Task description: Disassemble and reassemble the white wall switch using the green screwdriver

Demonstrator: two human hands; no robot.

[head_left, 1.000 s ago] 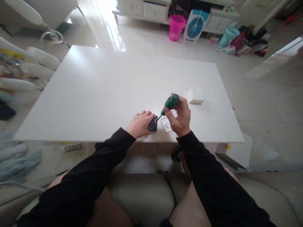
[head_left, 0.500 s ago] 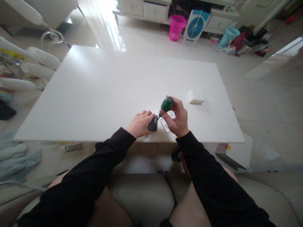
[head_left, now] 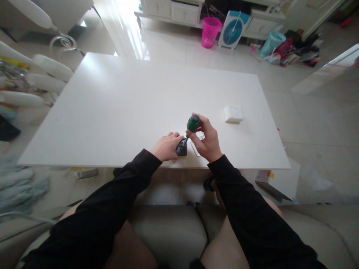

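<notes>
My right hand (head_left: 207, 140) is closed round a green-handled screwdriver (head_left: 192, 123), held nearly upright with its tip down on a small black part (head_left: 182, 148). My left hand (head_left: 166, 146) lies over that black part and holds it against the white table (head_left: 126, 104) near the front edge. Just right of the black part, a flat white cover plate (head_left: 196, 148) lies on the table, mostly hidden behind my right hand. A white wall socket (head_left: 233, 114) sits apart, further right and back.
White chair backs (head_left: 42, 71) stand at the table's left side. On the floor beyond the table are a pink basket (head_left: 210, 32), a blue and white fan (head_left: 232, 30) and a teal basket (head_left: 271, 43) beside scattered clutter. A grey sofa cushion (head_left: 168, 231) lies between my knees.
The screwdriver has swung from a slant to nearly upright, and my right hand has shifted left toward the black part. My left hand has stayed on the part.
</notes>
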